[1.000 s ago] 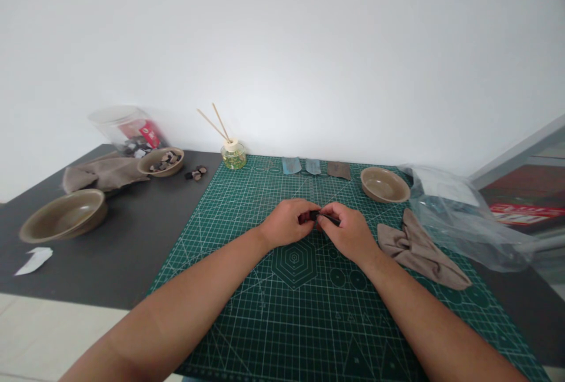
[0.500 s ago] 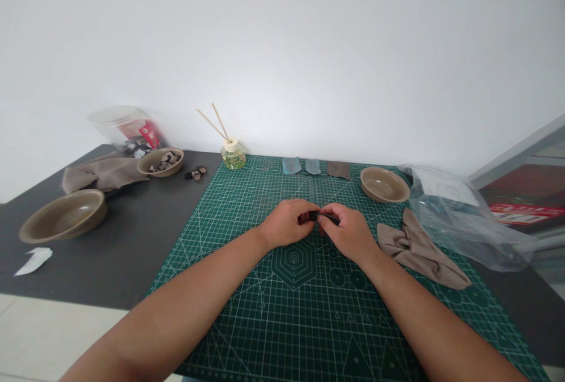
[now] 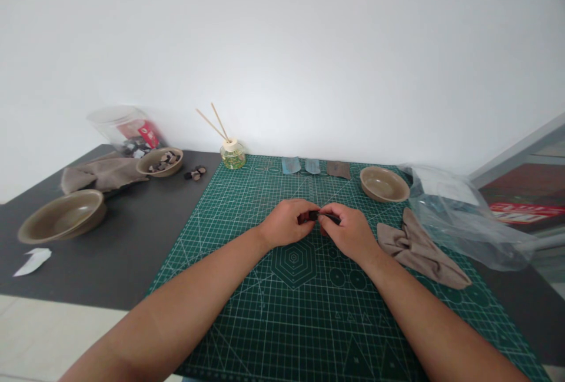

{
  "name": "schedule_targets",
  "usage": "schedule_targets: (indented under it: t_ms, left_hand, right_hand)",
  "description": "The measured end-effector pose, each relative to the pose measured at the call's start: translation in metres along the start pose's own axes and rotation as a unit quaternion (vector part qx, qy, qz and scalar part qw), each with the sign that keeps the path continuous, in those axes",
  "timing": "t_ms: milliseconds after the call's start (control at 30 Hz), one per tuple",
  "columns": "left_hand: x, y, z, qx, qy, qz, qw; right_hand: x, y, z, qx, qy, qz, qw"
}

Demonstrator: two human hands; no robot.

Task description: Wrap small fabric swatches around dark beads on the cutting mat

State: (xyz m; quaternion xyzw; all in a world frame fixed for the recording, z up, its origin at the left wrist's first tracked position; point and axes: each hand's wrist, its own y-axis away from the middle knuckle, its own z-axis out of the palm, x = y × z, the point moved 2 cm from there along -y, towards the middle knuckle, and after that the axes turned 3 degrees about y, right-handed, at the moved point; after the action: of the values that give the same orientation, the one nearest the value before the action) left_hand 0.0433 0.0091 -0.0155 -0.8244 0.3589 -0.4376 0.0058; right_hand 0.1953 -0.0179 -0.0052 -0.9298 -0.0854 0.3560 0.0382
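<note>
My left hand (image 3: 289, 223) is closed in a pinch on a small black piece (image 3: 313, 215), mostly covered by the fingers. Close beside it, my right hand (image 3: 351, 232) grips a slim dark tool (image 3: 332, 218) whose tip meets or nearly meets the piece. The tool's exact kind is hidden by the fingers. Both hands are over the middle of a green cutting mat (image 3: 282, 323). To the right of my right wrist lies a crumpled brown cloth (image 3: 424, 252).
A tan bowl (image 3: 384, 185) and a clear plastic bag (image 3: 468, 223) are at right. Three small squares, including a brown one (image 3: 338, 169), lie along the wall. At left are a reed diffuser (image 3: 233, 155), a bowl of dark pieces (image 3: 160, 162), another bowl (image 3: 64, 217) and a tipped jar (image 3: 126, 129).
Both hands keep almost the same place and hold. The tool in my right hand shifts only very slightly against the black piece.
</note>
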Motion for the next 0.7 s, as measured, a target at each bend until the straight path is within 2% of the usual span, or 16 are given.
schedule_targets:
  t_ms: [700]
  left_hand:
    - [0.0008, 0.0004, -0.0003, 0.019, 0.021, 0.009, 1.0]
  right_hand:
    - [-0.0029, 0.0006, -0.0034, 0.003, -0.012, -0.018, 1.0]
